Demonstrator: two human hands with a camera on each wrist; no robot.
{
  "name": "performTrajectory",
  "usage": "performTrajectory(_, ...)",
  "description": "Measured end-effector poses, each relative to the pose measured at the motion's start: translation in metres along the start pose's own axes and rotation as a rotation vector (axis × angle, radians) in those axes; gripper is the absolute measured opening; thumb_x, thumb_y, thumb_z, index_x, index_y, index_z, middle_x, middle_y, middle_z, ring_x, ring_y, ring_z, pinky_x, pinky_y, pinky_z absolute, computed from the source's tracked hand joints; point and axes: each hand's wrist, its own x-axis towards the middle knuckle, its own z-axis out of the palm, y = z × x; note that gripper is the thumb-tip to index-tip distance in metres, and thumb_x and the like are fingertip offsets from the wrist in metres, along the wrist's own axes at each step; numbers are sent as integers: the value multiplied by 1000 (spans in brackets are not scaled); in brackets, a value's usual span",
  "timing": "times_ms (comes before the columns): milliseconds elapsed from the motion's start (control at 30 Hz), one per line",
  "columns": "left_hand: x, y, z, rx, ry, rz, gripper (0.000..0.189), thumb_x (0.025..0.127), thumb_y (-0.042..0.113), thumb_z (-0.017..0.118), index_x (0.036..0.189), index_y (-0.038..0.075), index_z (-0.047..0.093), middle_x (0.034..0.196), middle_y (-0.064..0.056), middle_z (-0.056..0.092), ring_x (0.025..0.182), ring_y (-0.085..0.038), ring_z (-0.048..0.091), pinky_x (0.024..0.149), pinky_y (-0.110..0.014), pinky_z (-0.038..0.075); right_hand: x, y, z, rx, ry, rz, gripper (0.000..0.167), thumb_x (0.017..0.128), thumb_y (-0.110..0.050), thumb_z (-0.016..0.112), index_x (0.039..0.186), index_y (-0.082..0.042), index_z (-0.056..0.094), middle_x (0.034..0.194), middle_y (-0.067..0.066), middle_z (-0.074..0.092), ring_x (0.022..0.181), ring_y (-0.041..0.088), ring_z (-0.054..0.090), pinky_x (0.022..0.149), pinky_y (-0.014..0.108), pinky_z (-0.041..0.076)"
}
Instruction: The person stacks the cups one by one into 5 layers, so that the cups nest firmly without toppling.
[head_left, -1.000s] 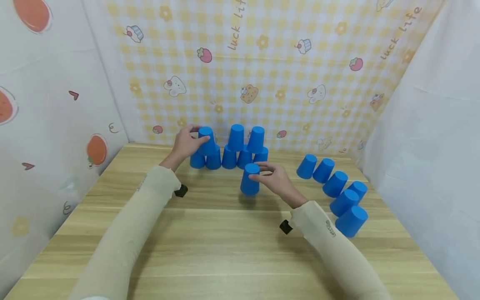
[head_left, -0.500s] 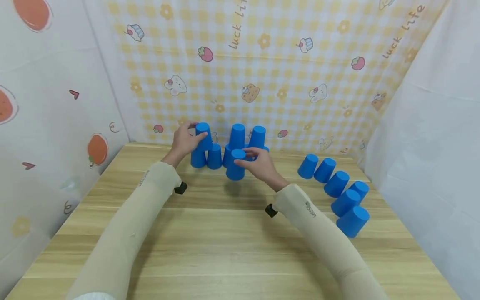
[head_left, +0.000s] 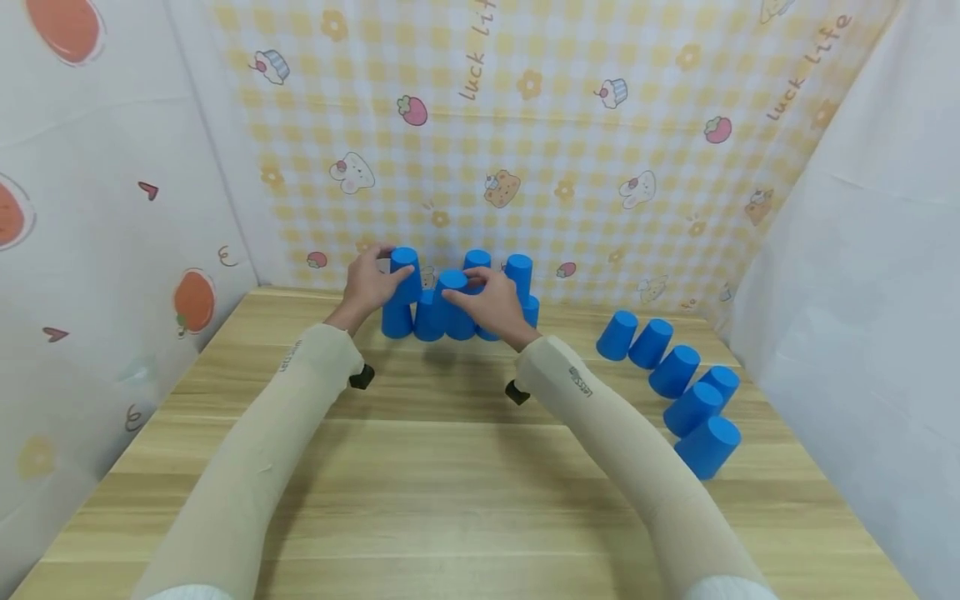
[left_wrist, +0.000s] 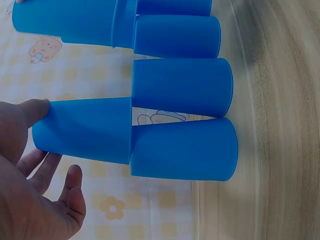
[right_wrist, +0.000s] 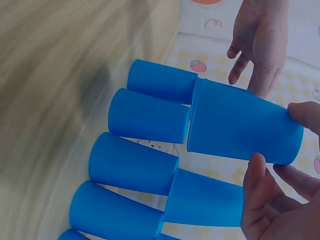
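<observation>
My left hand pinches an upside-down blue cup near its top, at the left end of the row. In the left wrist view that cup's rim meets the base of a lower cup. Another blue cup is pinched between the thumb and fingers of my right hand. It hangs in front of the bottom row, just right of the left hand's cup. Two more upper cups, one partly behind my right hand and one at the right, stand on the bottom row.
Several more upside-down blue cups, such as the nearest one, form a curved line on the right side of the wooden table. A checked cloth hangs close behind the stacked cups.
My right hand has carried its cup left and away from me, up to the row. The left hand's cup has shifted slightly left, over the end cup.
</observation>
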Motion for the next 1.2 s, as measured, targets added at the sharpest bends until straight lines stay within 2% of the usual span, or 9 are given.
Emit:
performTrajectory(233, 3, -3, -1, -2, 19, 17, 60, 98, 37, 63, 144, 5, 44, 145, -18, 49, 132, -39, 46, 106, -54, 41, 17, -17, 3, -48, 12, -34, 59, 89, -45, 72, 135, -9, 60, 124, 10, 67, 112, 24, 63, 91, 43, 54)
performTrajectory(533, 5, -8, 0, -1, 14, 39, 59, 98, 36, 62, 143, 3, 45, 144, -19, 49, 132, -39, 47, 106, -54, 40, 33, -27, 15, -129, 27, -4, 55, 93, -42, 68, 135, -8, 60, 124, 9, 67, 111, 22, 65, 94, 40, 53)
performTrajectory(733, 5, -11, 3, 15, 5, 39, 60, 99, 37, 61, 145, 3, 43, 145, -19, 49, 134, -37, 45, 107, -53, 39, 37, -26, 23, -208, 41, 26, 53, 93, -42, 68, 134, -9, 60, 127, 10, 67, 113, 24, 65, 93, 42, 54)
performTrajectory(1200, 7, -9, 0, 9, -25, 54, 60, 98, 37, 62, 145, 3, 44, 146, -19, 48, 127, -38, 51, 102, -52, 44, 48, -18, 30, -225, 58, 28, 45, 95, -38, 67, 129, -9, 62, 118, 9, 69, 100, 21, 69, 87, 39, 56)
